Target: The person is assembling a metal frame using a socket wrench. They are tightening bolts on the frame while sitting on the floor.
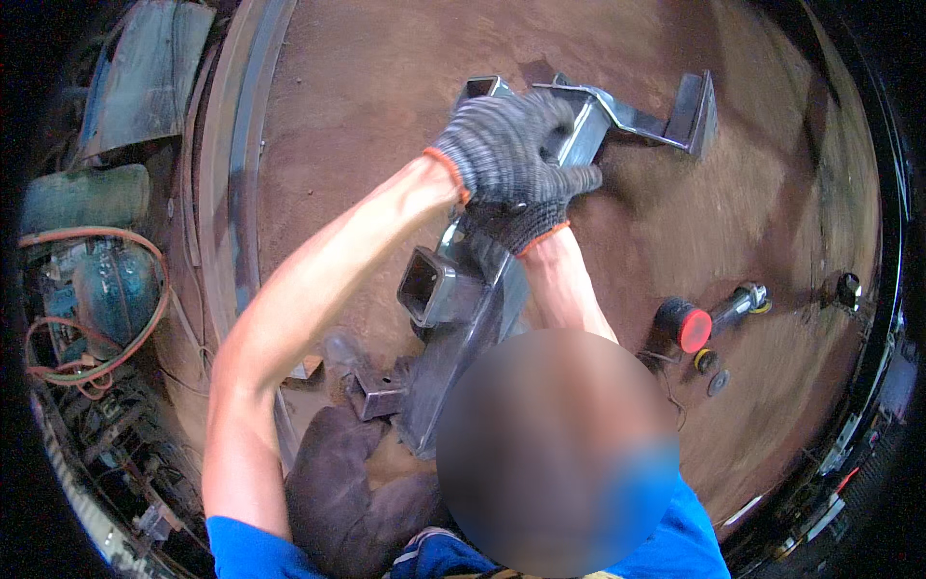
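A long grey steel beam [463, 347] lies on the ground, running away from me, with square tube stubs [425, 288] and a bent bracket [666, 130] at its far end. Both my hands wear grey knitted gloves with orange cuffs and cross over the beam's far part. My left hand [506, 140] is on top, its fingers smeared by motion; whether it holds anything is hidden. Partly beneath it, my right hand [538, 212] shows one finger stretched out to the right, the others covered.
On the right lie an angle grinder [741, 307], a black cylinder with a red end [683, 325] and small discs [718, 383]. A small steel channel piece [376, 394] is by my leg. Hoses [159, 280] and machinery stand left, past a long steel rail [249, 154].
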`<state>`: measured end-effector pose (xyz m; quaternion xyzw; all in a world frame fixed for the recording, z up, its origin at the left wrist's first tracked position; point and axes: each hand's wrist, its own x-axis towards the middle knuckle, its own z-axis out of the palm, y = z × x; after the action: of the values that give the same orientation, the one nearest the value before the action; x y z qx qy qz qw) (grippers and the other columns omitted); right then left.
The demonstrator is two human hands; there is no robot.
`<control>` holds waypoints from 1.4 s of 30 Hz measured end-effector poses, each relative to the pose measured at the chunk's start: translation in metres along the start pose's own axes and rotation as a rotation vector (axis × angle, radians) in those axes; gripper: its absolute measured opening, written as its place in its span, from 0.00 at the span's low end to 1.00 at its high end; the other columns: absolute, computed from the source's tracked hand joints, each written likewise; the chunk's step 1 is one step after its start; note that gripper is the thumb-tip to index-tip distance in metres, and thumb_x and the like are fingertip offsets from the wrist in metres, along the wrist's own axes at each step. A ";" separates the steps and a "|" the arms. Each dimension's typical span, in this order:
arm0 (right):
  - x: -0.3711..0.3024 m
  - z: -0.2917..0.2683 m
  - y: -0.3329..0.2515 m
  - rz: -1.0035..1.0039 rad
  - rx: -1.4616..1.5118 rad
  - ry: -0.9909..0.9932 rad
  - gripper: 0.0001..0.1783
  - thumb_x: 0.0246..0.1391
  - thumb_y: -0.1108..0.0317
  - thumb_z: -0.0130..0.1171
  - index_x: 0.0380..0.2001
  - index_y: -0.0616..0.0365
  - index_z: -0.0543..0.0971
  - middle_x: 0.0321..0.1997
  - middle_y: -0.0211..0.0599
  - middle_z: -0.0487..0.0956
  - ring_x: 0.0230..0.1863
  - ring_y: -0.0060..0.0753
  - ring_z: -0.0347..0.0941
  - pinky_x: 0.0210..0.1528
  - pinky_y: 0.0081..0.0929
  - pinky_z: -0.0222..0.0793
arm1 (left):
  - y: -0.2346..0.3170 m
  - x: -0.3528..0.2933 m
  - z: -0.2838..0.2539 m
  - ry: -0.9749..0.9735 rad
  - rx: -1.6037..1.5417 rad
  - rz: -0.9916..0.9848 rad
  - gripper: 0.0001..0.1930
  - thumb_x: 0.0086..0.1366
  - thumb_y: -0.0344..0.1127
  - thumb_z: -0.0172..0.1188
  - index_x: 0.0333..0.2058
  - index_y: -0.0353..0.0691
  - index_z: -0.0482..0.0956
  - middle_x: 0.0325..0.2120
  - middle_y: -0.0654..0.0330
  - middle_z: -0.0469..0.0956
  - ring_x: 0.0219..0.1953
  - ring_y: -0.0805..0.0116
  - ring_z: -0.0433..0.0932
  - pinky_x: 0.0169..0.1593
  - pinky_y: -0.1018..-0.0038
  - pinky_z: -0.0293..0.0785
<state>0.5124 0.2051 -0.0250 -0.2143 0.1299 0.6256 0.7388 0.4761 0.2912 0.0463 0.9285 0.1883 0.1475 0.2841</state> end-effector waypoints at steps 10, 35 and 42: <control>-0.071 0.028 -0.058 -1.377 -2.316 -0.437 0.32 0.54 0.48 0.59 0.55 0.58 0.71 0.54 0.49 0.70 0.57 0.50 0.66 0.60 0.44 0.62 | -0.070 -0.122 -0.010 -0.244 -0.614 -0.427 0.14 0.71 0.40 0.49 0.43 0.35 0.76 0.35 0.52 0.81 0.39 0.63 0.78 0.47 0.67 0.73; 0.016 0.047 -0.098 -1.311 -2.468 -1.982 0.22 0.35 0.57 0.59 0.39 0.49 0.80 0.23 0.24 0.74 0.23 0.28 0.70 0.22 0.29 0.58 | 0.021 -0.092 0.003 -0.188 -0.472 -0.457 0.28 0.59 0.64 0.56 0.38 0.43 0.82 0.27 0.48 0.81 0.31 0.45 0.79 0.35 0.59 0.75; 0.014 0.035 -0.100 -1.339 -2.582 -1.831 0.22 0.37 0.57 0.57 0.41 0.45 0.79 0.27 0.23 0.76 0.26 0.29 0.70 0.27 0.33 0.60 | 0.022 -0.088 0.000 -0.260 -0.423 -0.489 0.26 0.59 0.63 0.57 0.36 0.45 0.83 0.25 0.47 0.80 0.29 0.46 0.79 0.33 0.60 0.75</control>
<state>0.6107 0.2217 0.0149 0.2379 0.9559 0.1674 -0.0417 0.4045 0.2365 0.0439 0.7876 0.3324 -0.0087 0.5187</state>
